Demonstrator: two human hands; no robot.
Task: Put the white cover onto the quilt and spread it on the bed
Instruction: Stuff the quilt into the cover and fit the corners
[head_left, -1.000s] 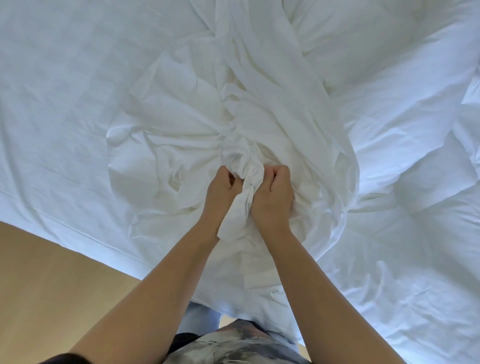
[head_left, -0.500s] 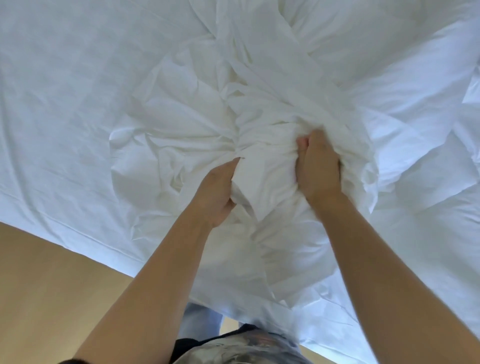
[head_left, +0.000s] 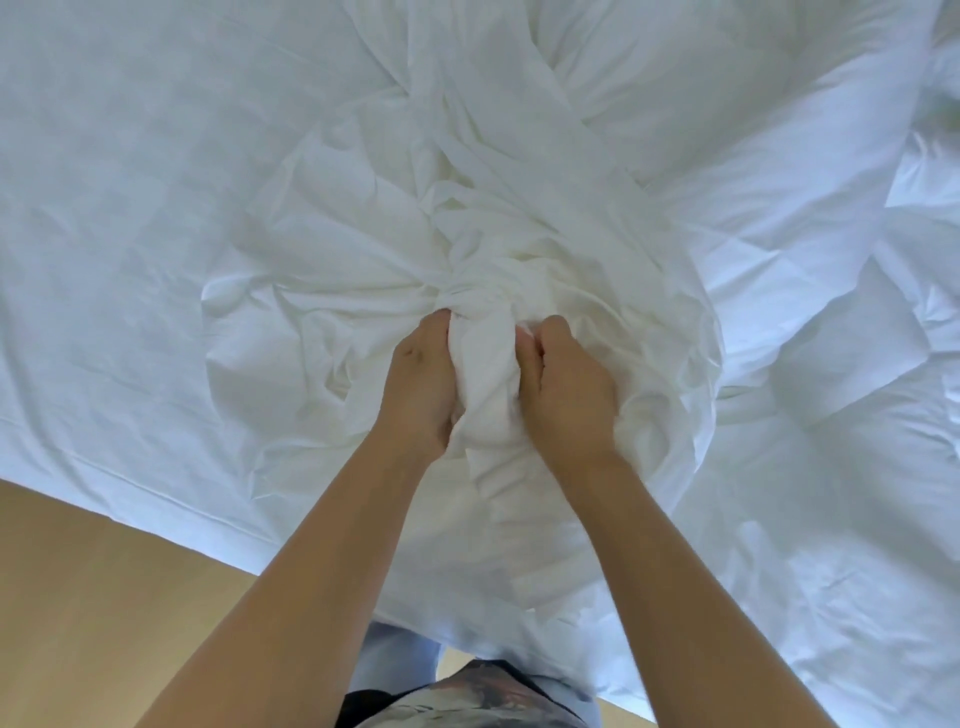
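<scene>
Since half a second ago, the right hand (head_left: 569, 387) has come back from farther out on the fabric and now sits close beside the left hand (head_left: 422, 387), as it did a second ago. Both hands are clenched on the same bunched ridge of the white cover (head_left: 483, 374), the left gripping it from the left side, the right from the right, with a narrow roll of cloth standing up between them. Fingertips on both hands are buried in the folds.

Around the hands the cover lies in a crumpled heap, its creases fanning out from the grip, with a long twisted band running away toward the far side of the bed (head_left: 104, 182). To the right, just beside the heap and partly under its edge, lies the puffy quilt (head_left: 831, 389), with no cover on it where it shows. Left of the heap the bed sheet lies fairly flat. Nearer, a wooden floor (head_left: 104, 597) shows below the bed's edge, and the person's patterned shirt (head_left: 478, 696) fills the bottom centre.
</scene>
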